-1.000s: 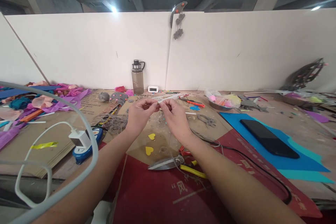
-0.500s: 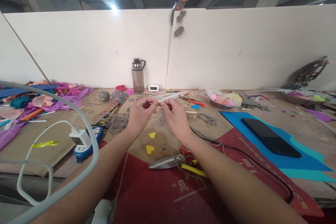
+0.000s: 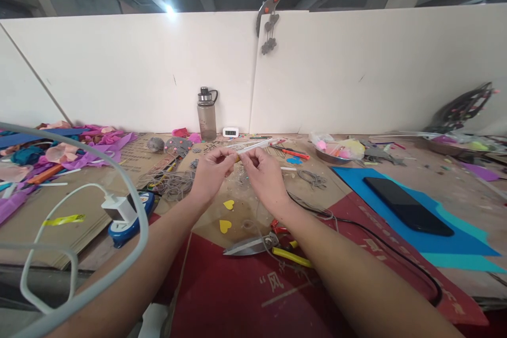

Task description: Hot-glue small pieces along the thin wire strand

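My left hand (image 3: 214, 171) and my right hand (image 3: 264, 174) meet fingertip to fingertip over the cardboard. Both are closed in a pinch, and whatever lies between the fingertips is too small and hidden to name. Just below them two yellow paper hearts (image 3: 225, 226) lie flat on the cardboard. Nearer to me are scissors (image 3: 249, 246) with a metal blade, partly under a loop of thin grey string (image 3: 253, 224). A yellow-handled tool (image 3: 292, 257) lies beside them, partly hidden by my right forearm.
A tangle of grey string (image 3: 176, 182) lies left of my hands, near a blue power strip (image 3: 129, 227). A white cable (image 3: 134, 190) arcs across the left foreground. A black phone (image 3: 407, 206) rests on blue sheets (image 3: 352, 179). Behind stand a bottle (image 3: 206, 116) and a metal dish (image 3: 332, 157).
The whole view has shifted very slightly. Both hands keep their pinch at the same spot, with only tiny finger movement.
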Action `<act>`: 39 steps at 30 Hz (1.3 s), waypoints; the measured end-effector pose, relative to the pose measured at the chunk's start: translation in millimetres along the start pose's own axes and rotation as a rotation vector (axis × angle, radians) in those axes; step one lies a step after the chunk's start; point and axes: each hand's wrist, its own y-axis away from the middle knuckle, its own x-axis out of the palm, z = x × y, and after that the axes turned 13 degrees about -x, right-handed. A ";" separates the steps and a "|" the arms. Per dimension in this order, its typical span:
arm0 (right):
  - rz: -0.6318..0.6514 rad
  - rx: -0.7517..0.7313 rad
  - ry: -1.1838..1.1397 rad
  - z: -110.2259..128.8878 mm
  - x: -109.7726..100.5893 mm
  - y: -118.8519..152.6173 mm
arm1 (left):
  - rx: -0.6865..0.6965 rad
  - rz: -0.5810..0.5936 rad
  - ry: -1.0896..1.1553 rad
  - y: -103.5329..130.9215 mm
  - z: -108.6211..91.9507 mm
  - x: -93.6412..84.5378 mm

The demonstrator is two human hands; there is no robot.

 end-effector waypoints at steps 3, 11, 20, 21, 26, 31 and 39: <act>-0.002 -0.017 0.040 1.4 -1.0 0.5 | -0.035 0.027 0.052 1.2 -2.2 1.5; 0.005 -0.038 0.071 1.2 -4.9 0.5 | -0.047 0.101 0.031 0.0 -1.8 -0.4; 0.046 -0.061 0.046 1.0 -8.4 0.9 | 0.032 0.035 -0.045 -3.0 0.8 -3.2; 0.042 -0.065 0.050 1.7 -8.6 1.0 | 0.043 0.031 -0.045 -3.1 0.8 -3.3; 0.007 -0.073 0.069 3.0 -8.8 1.3 | 0.064 0.038 -0.048 -2.2 0.9 -2.6; 0.012 -0.061 0.031 2.0 -8.2 2.2 | 0.082 0.029 -0.066 1.6 -2.5 -0.1; 0.009 -0.057 0.058 0.4 -8.0 2.6 | 0.113 -0.014 -0.129 7.1 -8.0 3.1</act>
